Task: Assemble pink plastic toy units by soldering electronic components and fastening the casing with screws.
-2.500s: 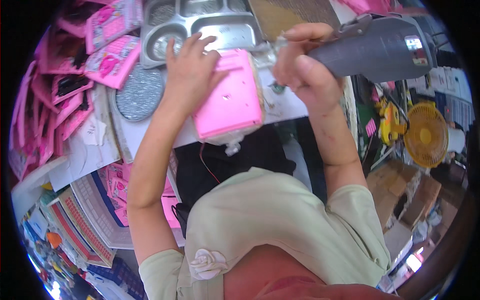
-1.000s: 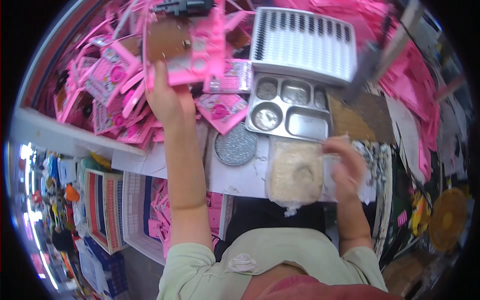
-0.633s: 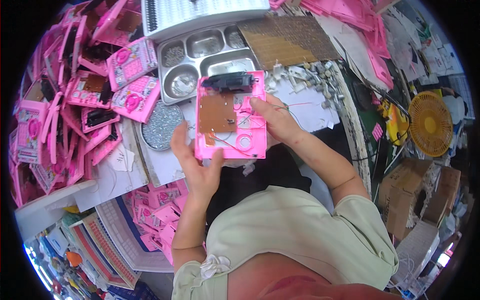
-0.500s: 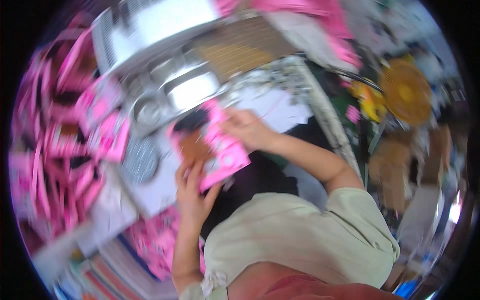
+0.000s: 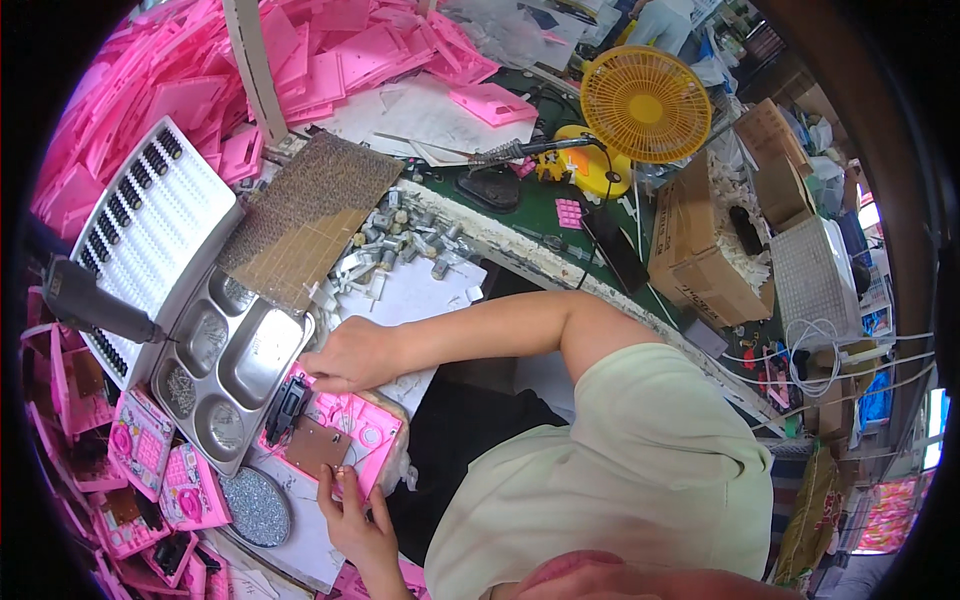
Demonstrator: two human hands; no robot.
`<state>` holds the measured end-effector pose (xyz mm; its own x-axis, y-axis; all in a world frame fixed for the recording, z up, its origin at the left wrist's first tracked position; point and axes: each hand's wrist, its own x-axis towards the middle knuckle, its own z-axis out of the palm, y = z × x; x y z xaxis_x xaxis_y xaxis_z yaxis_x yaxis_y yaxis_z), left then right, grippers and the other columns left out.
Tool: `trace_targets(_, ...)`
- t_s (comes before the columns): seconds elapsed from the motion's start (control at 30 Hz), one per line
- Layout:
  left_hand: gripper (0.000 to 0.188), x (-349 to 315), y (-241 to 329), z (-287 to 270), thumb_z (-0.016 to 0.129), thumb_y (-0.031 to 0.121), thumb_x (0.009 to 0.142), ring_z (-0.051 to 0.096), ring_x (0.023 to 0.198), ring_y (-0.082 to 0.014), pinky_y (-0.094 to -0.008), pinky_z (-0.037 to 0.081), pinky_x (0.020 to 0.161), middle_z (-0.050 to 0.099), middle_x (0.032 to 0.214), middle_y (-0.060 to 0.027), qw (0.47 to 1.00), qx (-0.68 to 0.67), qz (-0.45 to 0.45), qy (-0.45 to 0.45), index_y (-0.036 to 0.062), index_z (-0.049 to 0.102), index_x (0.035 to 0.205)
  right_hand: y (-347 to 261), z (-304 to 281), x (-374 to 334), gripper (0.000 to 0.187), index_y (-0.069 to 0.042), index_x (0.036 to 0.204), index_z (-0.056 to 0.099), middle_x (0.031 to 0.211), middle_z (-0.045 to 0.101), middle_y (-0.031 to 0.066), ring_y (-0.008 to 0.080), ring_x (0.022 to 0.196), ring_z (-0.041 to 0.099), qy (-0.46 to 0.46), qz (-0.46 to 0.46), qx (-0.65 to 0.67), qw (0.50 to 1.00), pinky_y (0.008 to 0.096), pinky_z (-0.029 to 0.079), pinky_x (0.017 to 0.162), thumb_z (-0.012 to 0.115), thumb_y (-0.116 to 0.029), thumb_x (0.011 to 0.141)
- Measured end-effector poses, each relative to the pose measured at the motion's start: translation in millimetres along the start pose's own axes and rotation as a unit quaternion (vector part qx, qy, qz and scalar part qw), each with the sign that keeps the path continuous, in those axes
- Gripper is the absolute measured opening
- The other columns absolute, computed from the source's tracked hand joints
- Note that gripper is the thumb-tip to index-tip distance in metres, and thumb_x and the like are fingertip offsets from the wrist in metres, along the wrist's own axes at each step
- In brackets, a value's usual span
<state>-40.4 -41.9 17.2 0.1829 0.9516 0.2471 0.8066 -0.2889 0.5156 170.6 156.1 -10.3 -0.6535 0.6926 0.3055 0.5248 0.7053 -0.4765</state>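
A pink plastic toy casing (image 5: 375, 425) lies in front of me, its inside facing up. It holds a brown circuit board (image 5: 318, 446), a black part (image 5: 288, 408) along one end and thin wires. My left hand (image 5: 358, 525) grips the near edge, its fingertips on the casing beside the board. My right hand (image 5: 352, 357) is curled at the far end, by the black part and the corner of a metal compartment tray (image 5: 262, 362). Its fingertips are hidden, so what they pinch cannot be made out. Small screws (image 5: 180, 390) sit in one tray compartment.
A dark electric screwdriver (image 5: 105, 303) hangs at the left near a white rack (image 5: 160, 225). Pink casings (image 5: 190, 480) crowd the left side. Small metal motors (image 5: 405, 245) lie beyond my right hand. A round glittery disc (image 5: 257, 506) and yellow fan (image 5: 645, 105) are also there.
The casing has gone from being held up between both hands to lying lower on the table. My right hand has shifted to its far end by the tray. The view has turned.
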Motion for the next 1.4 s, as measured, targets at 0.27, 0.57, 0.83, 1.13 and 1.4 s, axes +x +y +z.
trace_targets(0.27,0.052,18,18,4,0.079,0.014,0.076,0.062,0.09,-0.0346,-0.0475,0.051,0.085,0.063,0.098,-0.0159,0.995,-0.096,0.03,-0.018,0.001,0.063,0.124,-93,-49,-53,0.026,-0.008,0.101,0.063,0.082,0.063,0.0125,0.0305,0.074,0.064,-0.235,-0.148,0.287,0.917,0.0402,0.053,0.062,0.068,-0.031,0.09)
trace_targets(0.57,0.022,14,11,-7,0.079,0.009,0.078,0.064,0.069,-0.0259,-0.0398,0.05,0.059,0.068,0.089,-0.0082,0.986,-0.1,0.13,0.012,0.0044,0.072,0.098,-55,-26,-46,0.052,-0.016,0.123,0.069,0.113,0.062,0.0072,0.03,0.108,0.054,-0.075,-0.19,0.074,0.976,0.0469,0.044,0.094,0.078,-0.04,0.078)
trace_targets(0.83,0.016,-23,-11,-7,0.073,0.004,0.083,0.056,0.058,-0.031,-0.0409,0.043,0.051,0.054,0.072,-0.0116,0.989,-0.023,-0.133,0.052,0.0053,0.058,0.077,-106,-10,-43,0.042,-0.016,0.118,0.07,0.105,0.061,0.0028,0.025,0.103,0.054,-0.044,-0.134,-0.013,0.99,0.0477,0.041,0.092,0.078,-0.027,0.078)
trace_targets(1.13,0.015,-45,3,-3,0.07,0.018,0.087,0.064,0.079,-0.0303,-0.0402,0.052,0.068,0.061,0.089,-0.0098,0.977,-0.088,-0.048,-0.19,0.0076,0.068,0.097,-118,26,-42,0.029,-0.013,0.096,0.063,0.095,0.061,0.0022,0.0227,0.091,0.056,-0.049,-0.148,0.03,0.987,0.0441,0.041,0.085,0.079,-0.025,0.075)
trace_targets(1.4,0.023,-14,-35,-5,0.08,0.01,0.078,0.061,0.075,-0.03,-0.0406,0.05,0.063,0.058,0.082,-0.0092,0.989,-0.144,0.015,0.016,0.0069,0.066,0.096,-112,5,-32,0.038,-0.011,0.107,0.065,0.105,0.063,0.0068,0.0283,0.099,0.058,-0.153,-0.181,0.004,0.971,0.0455,0.043,0.089,0.08,-0.029,0.077)
